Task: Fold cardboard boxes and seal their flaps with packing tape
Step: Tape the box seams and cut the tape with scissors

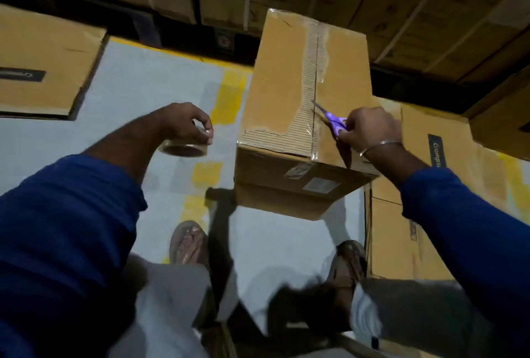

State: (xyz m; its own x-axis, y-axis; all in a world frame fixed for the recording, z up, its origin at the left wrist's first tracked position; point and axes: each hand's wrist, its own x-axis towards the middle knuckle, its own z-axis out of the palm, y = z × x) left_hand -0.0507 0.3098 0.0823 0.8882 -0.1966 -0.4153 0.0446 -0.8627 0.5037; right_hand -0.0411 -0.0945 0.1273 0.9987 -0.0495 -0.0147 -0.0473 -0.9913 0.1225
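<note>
Looking down from head height, so you get both arms in blue sleeves plus sandalled feet on the pale grey floor [149, 76] with its worn yellow paint patches.

Main thing is the closed brown cardboard box [284, 82], standing on the floor right in front of the feet. Its top flaps meet in a centre seam, and clear packing tape [317, 94] runs along that seam and down over the near edge. Paper skin is torn off beside the seam, so the corrugated ridges show.

The right hand [370, 128] is over the near right part of the box top, fingers curled tight round the purple-handled scissors [334, 121]. The blades point up-left with the tip at the taped seam. Can't tell if the blades are parted or closed, too small. There's a thin metal bangle [381, 146] on that wrist.

The left hand [189, 122] is off to the left of the box, not touching it, held over the floor. Its fingers are hooked through the core of a roll of clear packing tape [183, 149], gripping it so it hangs below the hand.

Flattened cardboard sheets [43, 62] lie on the floor far left, more on the right just beside the box, and stacked cartons [430, 13] line the back.
</note>
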